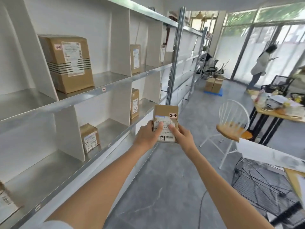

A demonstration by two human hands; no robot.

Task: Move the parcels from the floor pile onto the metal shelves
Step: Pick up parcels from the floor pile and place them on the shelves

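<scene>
With my left hand and right hand both gripping the small parcel, I risk misreading its tag and shelving it wrongly on the metal shelves at nine o'clock.

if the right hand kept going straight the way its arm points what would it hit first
Nothing close, probably. The right hand, gripping the small parcel with the left hand, points along the aisle beside the metal shelves; the steel upright looks nearest, though depth is unclear.

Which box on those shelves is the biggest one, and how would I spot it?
Start at the metal shelves along the left wall and look at the upper level. The big box stands in its left bay. Unlike the slim parcels further along, it is wide and has dark stripes across its front.
</scene>
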